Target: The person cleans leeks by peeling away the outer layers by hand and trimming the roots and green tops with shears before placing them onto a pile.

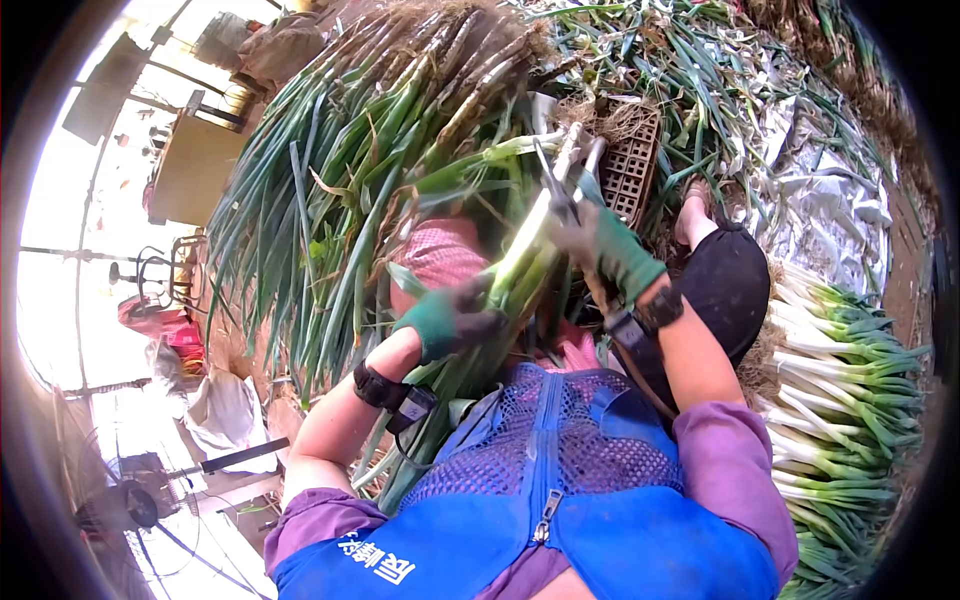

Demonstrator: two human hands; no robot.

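My left hand (455,320), in a green and dark glove, is wrapped round the leafy part of a green onion (525,235). Its pale stalk slants up to the right, with the root end near a brown plastic crate (630,165). My right hand (605,245), gloved the same way, grips a dark-handled cutting tool (560,195) whose thin blades reach up beside the stalk. Motion blurs the leaves between the hands. A large heap of untrimmed green onions (340,190) lies just beyond my left hand, roots toward the top.
Cleaned green onions (840,400) lie in a long row at the right. Loose leaves (690,80) cover the ground at the top right beside a silvery sheet (825,210). A bare foot (692,215) is near the crate. A fan (140,505) stands at the lower left.
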